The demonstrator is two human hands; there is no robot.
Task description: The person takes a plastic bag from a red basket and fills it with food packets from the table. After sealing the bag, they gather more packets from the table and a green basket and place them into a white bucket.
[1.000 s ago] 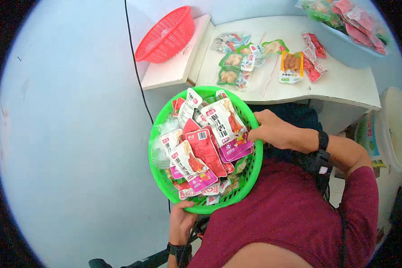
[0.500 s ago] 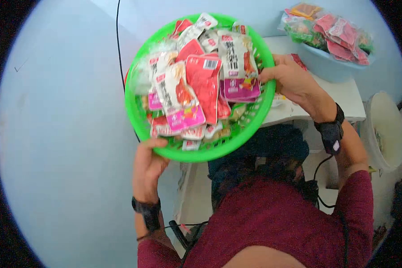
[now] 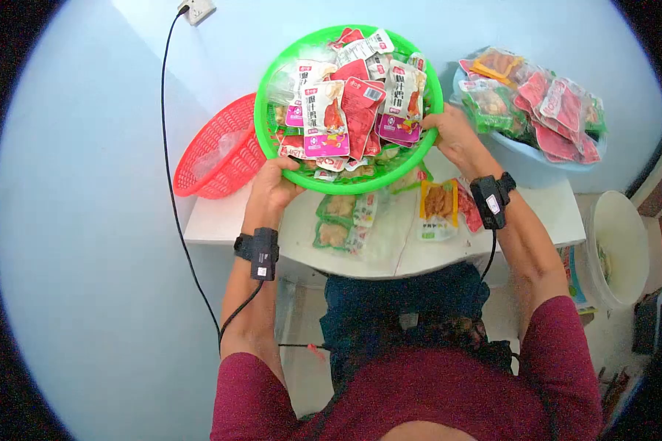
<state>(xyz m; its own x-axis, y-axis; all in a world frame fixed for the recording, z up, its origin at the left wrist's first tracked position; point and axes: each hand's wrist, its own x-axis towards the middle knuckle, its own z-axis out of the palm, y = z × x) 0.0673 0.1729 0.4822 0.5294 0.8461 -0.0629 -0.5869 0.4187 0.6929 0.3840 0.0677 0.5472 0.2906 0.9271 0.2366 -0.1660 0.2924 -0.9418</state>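
Observation:
A round green basket (image 3: 324, 184) full of snack packets is held up over the white table (image 3: 360, 257). My left hand (image 3: 273, 187) grips its lower left rim, thumb on top. On the right side, my right hand (image 3: 454, 136) is closed on the rim. White-and-purple packets (image 3: 324, 121) and a red packet (image 3: 360, 110) lie on top of the pile. Below the basket, green-edged packets (image 3: 336, 220) and a yellow-edged packet (image 3: 438, 209) rest on the table, nearest to the front edge.
A tilted red basket (image 3: 221, 147) with clear plastic in it leans at the left. At the right back stands a blue basin (image 3: 544, 156) heaped with packets. A white bin (image 3: 621, 250) is on the floor to the right. A black cable (image 3: 165, 110) hangs down the wall.
Both hands have moved the green basket away from me and it appears smaller and more level. The red basket and the packets on the table have come into view.

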